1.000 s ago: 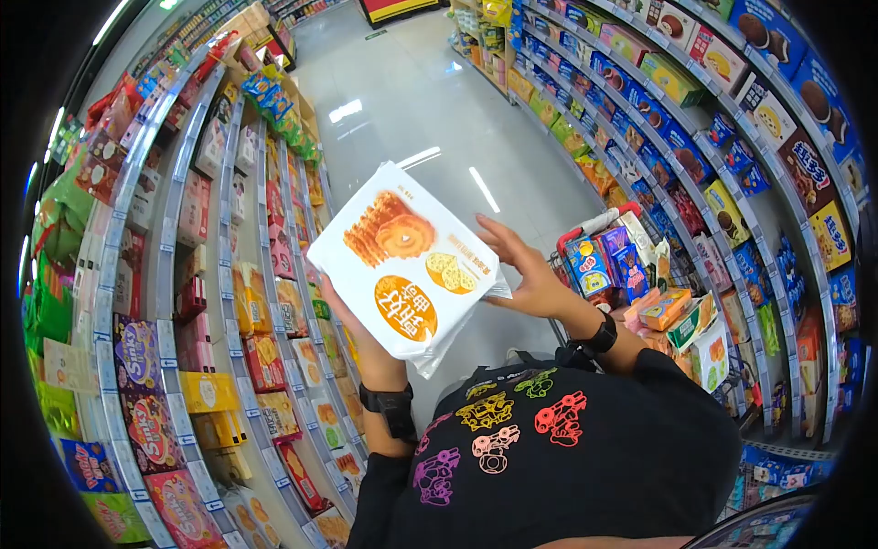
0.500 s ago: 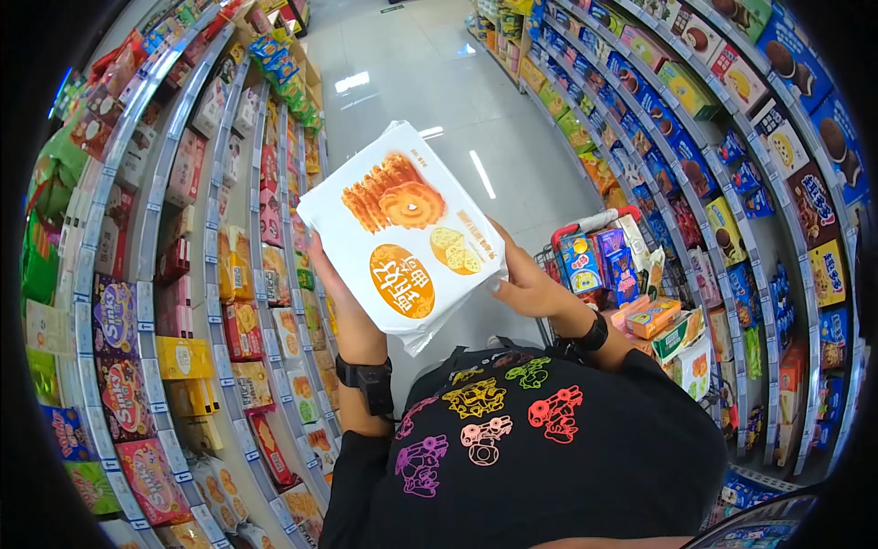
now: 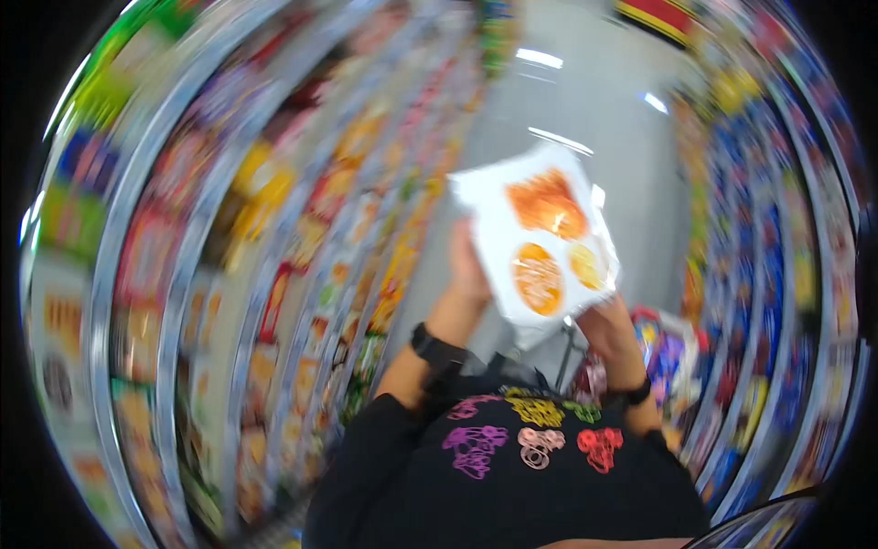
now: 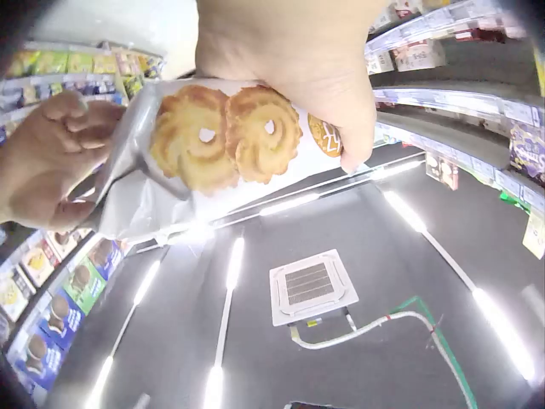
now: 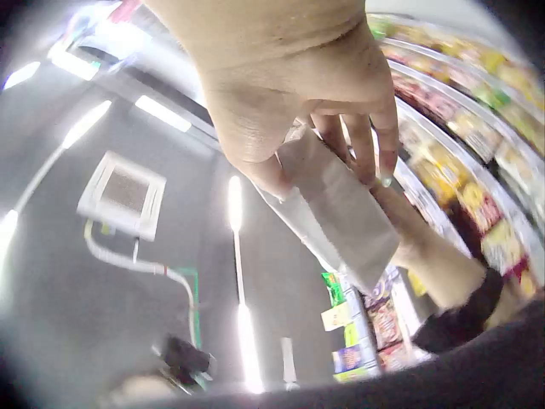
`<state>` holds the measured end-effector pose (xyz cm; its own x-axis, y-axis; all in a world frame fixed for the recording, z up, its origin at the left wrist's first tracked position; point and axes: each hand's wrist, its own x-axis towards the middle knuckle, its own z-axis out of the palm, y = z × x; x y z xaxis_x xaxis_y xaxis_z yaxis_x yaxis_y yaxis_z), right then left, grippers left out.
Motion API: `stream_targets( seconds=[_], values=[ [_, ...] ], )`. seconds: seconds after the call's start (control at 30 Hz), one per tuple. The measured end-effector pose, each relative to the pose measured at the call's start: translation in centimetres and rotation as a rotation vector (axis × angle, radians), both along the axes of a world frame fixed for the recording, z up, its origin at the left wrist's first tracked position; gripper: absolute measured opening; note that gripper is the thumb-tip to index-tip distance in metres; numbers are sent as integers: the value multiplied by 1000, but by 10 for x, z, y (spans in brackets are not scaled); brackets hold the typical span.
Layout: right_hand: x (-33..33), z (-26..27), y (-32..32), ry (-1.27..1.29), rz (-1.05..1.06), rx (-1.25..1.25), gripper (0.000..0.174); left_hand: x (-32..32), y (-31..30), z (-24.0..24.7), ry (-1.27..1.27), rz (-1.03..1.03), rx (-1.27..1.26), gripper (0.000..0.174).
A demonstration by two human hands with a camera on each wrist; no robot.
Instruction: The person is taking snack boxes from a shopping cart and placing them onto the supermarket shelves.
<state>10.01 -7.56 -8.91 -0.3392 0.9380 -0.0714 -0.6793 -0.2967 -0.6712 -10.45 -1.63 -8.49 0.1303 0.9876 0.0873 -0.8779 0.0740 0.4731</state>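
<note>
A white pack of cookies (image 3: 498,224), printed with cookie pictures and an orange oval, is held up in front of the chest. My left hand (image 3: 468,265) grips its left side; in the left wrist view that hand (image 4: 294,51) reaches over the pack (image 4: 311,162) from above. At the lower right corner is my right hand (image 3: 605,328). The right wrist view shows the right hand (image 5: 298,98) with its thumb on one side of the pack's plain end (image 5: 336,213) and fingers on the other. Parts of both hands are hidden behind the pack in the head view.
Blurred snack shelves (image 3: 247,302) line the left side, and more shelves (image 3: 768,274) stand on the right. Between them runs a grey floor (image 3: 585,91). A shopping cart with colourful packages (image 3: 668,352) stands close by my right arm.
The head view has swung to the left, so the pack and both hands now appear farther right. My right hand's fingers, spread at the pack's side a second ago, have closed on its corner.
</note>
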Motion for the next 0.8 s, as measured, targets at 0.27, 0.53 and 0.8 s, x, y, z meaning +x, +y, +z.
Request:
stream_targets(
  seconds=[0.27,0.53,0.8],
  values=[
    [-70,-48,-3,138,540,-362,67,-32,-74,-26,246,592,-70,63],
    [-164,-67,-10,-95,589,-216,50,-148,-170,-10,437,808,61,65],
    [-301,-51,-69,-399,451,222,38,-272,-287,-35,1144,870,-373,57]
  ],
)
